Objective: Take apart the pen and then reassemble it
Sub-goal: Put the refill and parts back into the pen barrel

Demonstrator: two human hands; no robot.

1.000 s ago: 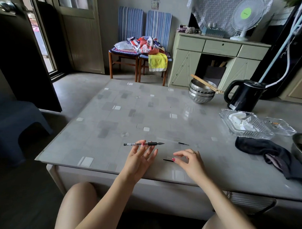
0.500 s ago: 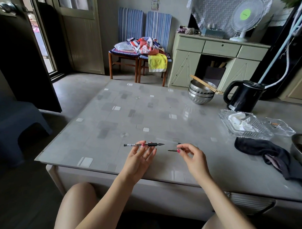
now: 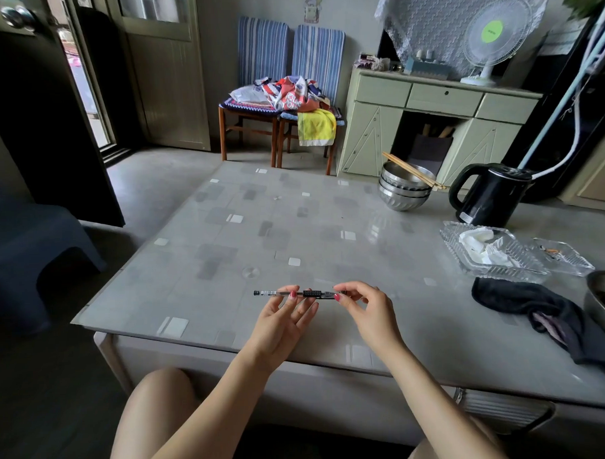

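Since half a second ago my right hand has come left with the small dark piece it had pinched and now meets the tip end of the pen, where before it hung apart to the right; my left hand has hardly shifted. Nearest me, the left hand lies palm up with fingers loosely spread, thumb and forefinger closed on the barrel about its middle, just left of the black grip. The right hand's thumb and forefinger are pinched together at the tip end, the other fingers curled; what exactly sits between them is too small to tell, though I judge it is a tip part going back on. The pen is held level, just above the table near its front edge, cap end pointing left. I expect it to be very light and stiff, the clear barrel smooth and apt to roll in the fingers, the small part easy to drop and lose; the ribbed grip is the surest place to hold while the other hand turns the tip. It looks slim, a clear tube with a dark end plug, printing near that end, and a black ribbed sleeve. Farther right lie a dark cloth, a glass tray and a kettle.
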